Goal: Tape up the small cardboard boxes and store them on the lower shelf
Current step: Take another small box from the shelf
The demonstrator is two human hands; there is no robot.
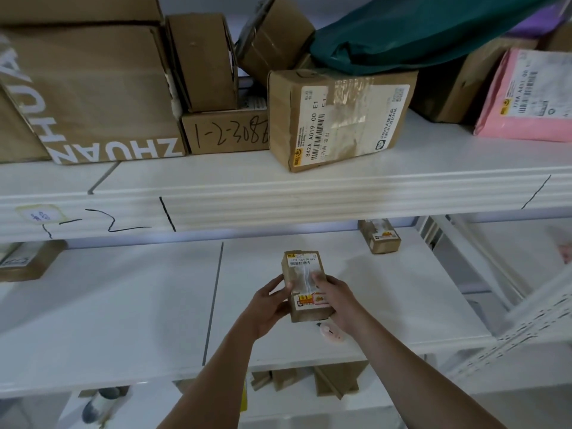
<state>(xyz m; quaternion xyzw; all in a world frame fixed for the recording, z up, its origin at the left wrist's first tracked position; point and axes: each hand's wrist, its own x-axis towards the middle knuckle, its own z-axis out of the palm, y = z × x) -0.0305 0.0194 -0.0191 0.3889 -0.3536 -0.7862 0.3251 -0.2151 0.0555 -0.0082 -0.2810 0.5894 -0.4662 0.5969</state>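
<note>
Two hands (305, 300), rectangular taped cardboard box (306, 283)

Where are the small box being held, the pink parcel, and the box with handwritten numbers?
small box (305, 267), head view, upper label.
pink parcel (523, 100), head view, front face.
numbered box (227, 133), head view, handwritten front.

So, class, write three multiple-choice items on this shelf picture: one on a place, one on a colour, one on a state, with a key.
1. Where is the small cardboard box?
A. On the upper shelf
B. Held over the lower shelf
C. On the floor

2. What colour is the mailer bag at the upper shelf's right end?
A. Pink
B. Yellow
C. Black

3. How is the small box held?
A. By the left hand alone
B. By neither hand
C. By both hands

Key: B, it sits above the white lower shelf; A, its plastic is pink; C, the left hand and right hand grip its sides.
</note>
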